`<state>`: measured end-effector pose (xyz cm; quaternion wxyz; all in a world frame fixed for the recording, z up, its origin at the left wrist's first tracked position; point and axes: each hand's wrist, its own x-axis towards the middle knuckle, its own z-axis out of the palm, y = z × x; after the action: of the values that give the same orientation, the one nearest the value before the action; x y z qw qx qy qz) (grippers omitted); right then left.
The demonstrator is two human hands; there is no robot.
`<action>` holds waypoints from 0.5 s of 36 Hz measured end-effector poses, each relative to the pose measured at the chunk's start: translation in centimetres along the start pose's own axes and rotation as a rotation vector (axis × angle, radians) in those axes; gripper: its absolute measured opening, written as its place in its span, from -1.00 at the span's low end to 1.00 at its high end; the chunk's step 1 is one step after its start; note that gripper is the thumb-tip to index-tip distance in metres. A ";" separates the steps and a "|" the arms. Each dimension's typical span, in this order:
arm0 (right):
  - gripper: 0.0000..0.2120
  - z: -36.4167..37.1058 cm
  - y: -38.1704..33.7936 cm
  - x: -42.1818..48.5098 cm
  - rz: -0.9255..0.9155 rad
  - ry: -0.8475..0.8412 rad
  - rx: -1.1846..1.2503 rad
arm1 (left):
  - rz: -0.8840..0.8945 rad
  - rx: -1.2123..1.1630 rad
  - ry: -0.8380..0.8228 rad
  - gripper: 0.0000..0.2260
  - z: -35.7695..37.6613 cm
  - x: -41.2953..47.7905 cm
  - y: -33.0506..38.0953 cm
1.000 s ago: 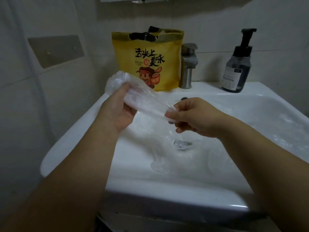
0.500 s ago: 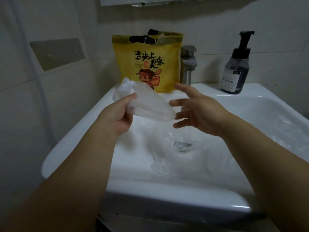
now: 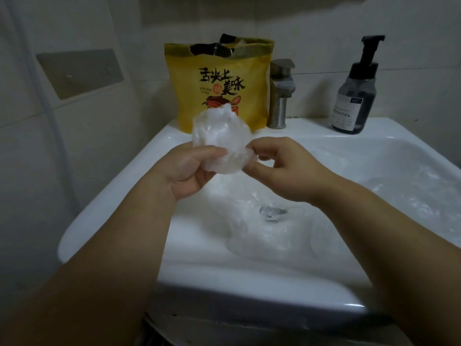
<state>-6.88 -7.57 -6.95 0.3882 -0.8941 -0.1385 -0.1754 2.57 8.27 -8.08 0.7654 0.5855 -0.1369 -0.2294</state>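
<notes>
Head view, the only one on offer: both hands meet above the white sink [image 3: 117,193], working on a plastic wad [image 3: 220,138] of thin clear film. The left hand [image 3: 189,173] has its thumb and fingers curled round the wad's lower left side, bearing its weight. The right hand [image 3: 282,166] pinches the wad's right edge between thumb and forefinger, its other fingers bent underneath. The wad hangs in the air over the back left part of the basin, in front of the yellow bag [image 3: 219,78] that stands on the ledge with its top torn open, and touches neither the bag nor the sink.

As for progress, the film looks gathered into a loose, puffy bundle, so the bunching seems well on (though whether the right hand is tucking the edge in or teasing it open is hard to tell through the blur). More clear film [image 3: 262,236] lies down in the basin around the drain [image 3: 272,212], untouched by either hand, and that appears to be the work left. Faucet [image 3: 280,96] and pump bottle [image 3: 354,96] stand well apart behind.
</notes>
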 end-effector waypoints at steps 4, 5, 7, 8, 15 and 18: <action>-0.70 0.5 0.4 0.2 0.083 0.052 0.049 | 0.030 0.189 0.016 -0.69 0.7 0.0 -0.6; -0.68 0.7 0.5 0.4 0.106 0.068 0.049 | 0.030 0.245 0.003 -0.69 0.8 0.0 -0.8; -0.69 0.9 0.8 0.5 0.146 0.112 0.049 | 0.025 0.299 -0.018 -0.64 0.9 0.0 -1.1; -0.71 0.9 1.0 0.6 0.166 0.140 0.056 | 0.018 0.301 -0.028 -0.59 1.0 0.0 -1.1; -0.68 1.1 1.5 1.0 0.342 0.227 0.134 | 0.019 0.248 -0.196 -0.53 1.4 -0.6 -1.0; -0.77 1.0 1.4 1.3 0.428 0.262 0.215 | 0.008 0.221 -0.251 -0.56 1.5 -0.8 -1.0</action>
<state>-4.95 -7.61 -7.89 0.5237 -0.8263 0.0872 -0.1879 0.98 7.24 -8.55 0.6741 0.6321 -0.2581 -0.2816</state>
